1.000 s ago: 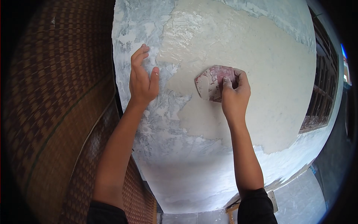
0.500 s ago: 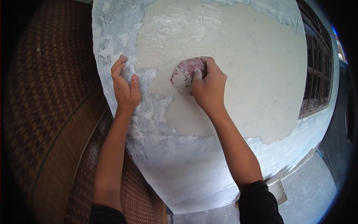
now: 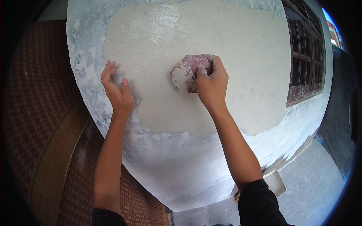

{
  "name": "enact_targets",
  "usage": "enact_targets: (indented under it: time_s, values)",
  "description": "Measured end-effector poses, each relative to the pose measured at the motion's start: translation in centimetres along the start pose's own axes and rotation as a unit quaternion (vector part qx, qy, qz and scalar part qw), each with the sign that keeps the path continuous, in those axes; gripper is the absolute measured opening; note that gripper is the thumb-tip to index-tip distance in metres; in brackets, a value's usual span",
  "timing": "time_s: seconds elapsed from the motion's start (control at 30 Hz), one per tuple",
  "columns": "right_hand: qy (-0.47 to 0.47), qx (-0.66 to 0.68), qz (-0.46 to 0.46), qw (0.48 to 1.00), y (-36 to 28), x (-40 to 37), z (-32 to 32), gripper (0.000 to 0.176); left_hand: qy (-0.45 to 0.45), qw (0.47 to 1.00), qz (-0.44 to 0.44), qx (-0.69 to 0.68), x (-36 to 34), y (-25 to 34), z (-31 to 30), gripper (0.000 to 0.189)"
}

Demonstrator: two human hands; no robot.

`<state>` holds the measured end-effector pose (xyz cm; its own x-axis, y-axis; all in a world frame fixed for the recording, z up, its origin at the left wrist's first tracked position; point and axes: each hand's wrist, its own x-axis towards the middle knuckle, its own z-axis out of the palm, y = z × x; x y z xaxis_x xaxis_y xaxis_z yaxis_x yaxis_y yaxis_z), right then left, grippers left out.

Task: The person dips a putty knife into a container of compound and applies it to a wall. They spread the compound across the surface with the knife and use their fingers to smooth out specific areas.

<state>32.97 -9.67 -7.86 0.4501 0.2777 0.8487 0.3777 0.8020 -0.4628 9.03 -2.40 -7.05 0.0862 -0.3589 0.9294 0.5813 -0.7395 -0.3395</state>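
Note:
My right hand (image 3: 212, 81) grips a reddish putty spreader (image 3: 193, 62), thumb on its near face and fingers behind its upper right edge. Pale wet putty coats the left part of the spreader, which lies close over the wall. Around it stretches a broad smooth patch of cream putty (image 3: 249, 83), shiny near the top. Left of the spreader, my left hand (image 3: 117, 92) holds nothing; its fingers and thumb are apart, near the patch's left edge. Rougher, blue-white wall (image 3: 166, 158) shows below and left of the patch.
A dark wooden window with panes (image 3: 306, 62) is set in the wall at right. Brown woven matting (image 3: 45, 86) covers the left side. On the grey floor (image 3: 313, 173) at lower right lies a shallow pale tray (image 3: 278, 183).
The view has shifted, so the wall sits further left. Putty now covers the bare notch between my hands. The spreader has moved slightly right along the wall, still in my right hand.

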Motion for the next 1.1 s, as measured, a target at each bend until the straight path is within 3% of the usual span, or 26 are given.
enact_targets:
  time_s: [0.23,0.67,1.1]
  values:
    - [0.028,-0.008,0.101,0.994,3.7,0.9,-9.5,0.021,-0.007,0.989,0.01,-0.15,-1.4,10.9,10.1,0.033]
    - [0.161,-0.005,0.218,0.962,11.1,1.1,-32.6,0.022,-0.152,0.93,-0.078,-0.325,-7.2,32.2,27.0,0.024]
    - [0.267,-0.154,0.403,0.861,17.6,-10.3,-56.3,0.022,-0.356,0.791,-0.133,-0.48,-18.0,51.4,34.5,0.037]
